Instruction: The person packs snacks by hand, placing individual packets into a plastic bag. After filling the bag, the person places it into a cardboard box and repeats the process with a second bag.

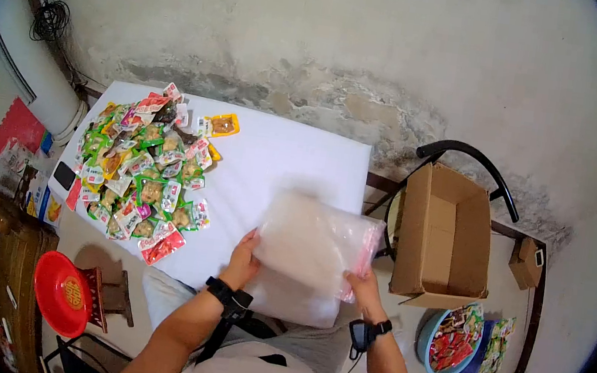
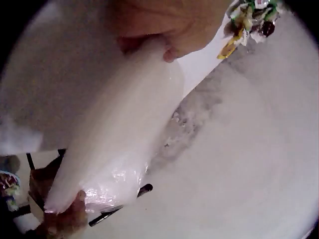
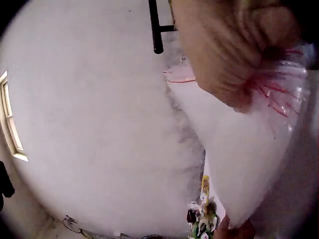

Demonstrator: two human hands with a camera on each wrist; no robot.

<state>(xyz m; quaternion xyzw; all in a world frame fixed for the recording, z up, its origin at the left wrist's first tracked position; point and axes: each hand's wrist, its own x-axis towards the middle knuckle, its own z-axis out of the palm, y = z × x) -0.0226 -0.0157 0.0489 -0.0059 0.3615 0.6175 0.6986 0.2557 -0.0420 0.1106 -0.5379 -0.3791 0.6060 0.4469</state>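
A stack of clear plastic bags (image 1: 310, 240) with a reddish strip along one end is held above the white table. The left hand (image 1: 243, 258) grips its left edge, thumb on top. At the strip end the right hand (image 1: 364, 288) pinches the bags. In the left wrist view the bags (image 2: 119, 114) stretch between the left hand (image 2: 169, 25) and the right hand (image 2: 67, 216). Red lines and creases show beside the right hand (image 3: 234, 50) in the right wrist view. The fingers under the bags are hidden.
Many colourful snack packets (image 1: 144, 167) are heaped on the white table's (image 1: 267, 138) left, near a black phone (image 1: 64, 175). An open cardboard box (image 1: 481, 246) rests on a chair to the right. Beyond are a blue basin (image 1: 425, 336) of packets and a red basin (image 1: 53, 276).
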